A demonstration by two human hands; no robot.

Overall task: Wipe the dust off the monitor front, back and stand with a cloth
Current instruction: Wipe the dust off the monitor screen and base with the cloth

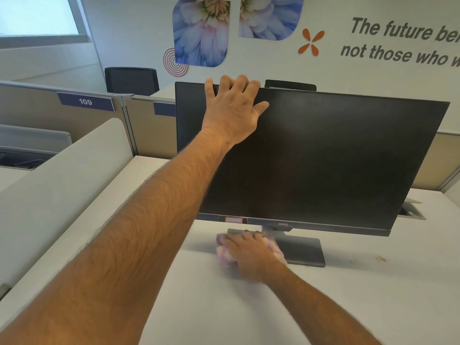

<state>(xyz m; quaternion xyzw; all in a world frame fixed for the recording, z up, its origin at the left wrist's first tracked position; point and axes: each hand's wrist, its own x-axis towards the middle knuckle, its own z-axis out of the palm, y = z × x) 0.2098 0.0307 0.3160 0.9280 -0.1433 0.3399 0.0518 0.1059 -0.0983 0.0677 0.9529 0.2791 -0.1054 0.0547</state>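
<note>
A black monitor (pixel 323 158) with a dark screen stands on the white desk (pixel 348 295), its right side tilted away. My left hand (pixel 232 113) grips the monitor's top edge near its left corner, fingers curled over the back. Below the screen, my right hand (pixel 251 255) presses a purple and cream cloth (pixel 225 255) onto the left part of the flat dark stand base (pixel 306 252). The hand and cloth are blurred. The stand's neck (pixel 270 231) shows just above the hand. The back of the monitor is hidden.
A pale curved divider (pixel 62 185) runs along the desk's left side. Beige partitions (pixel 146 125) with a "109" label stand behind. A cable hatch (pixel 410 210) is open at the desk's right rear. Small brown stains (pixel 380 258) mark the desk on the right.
</note>
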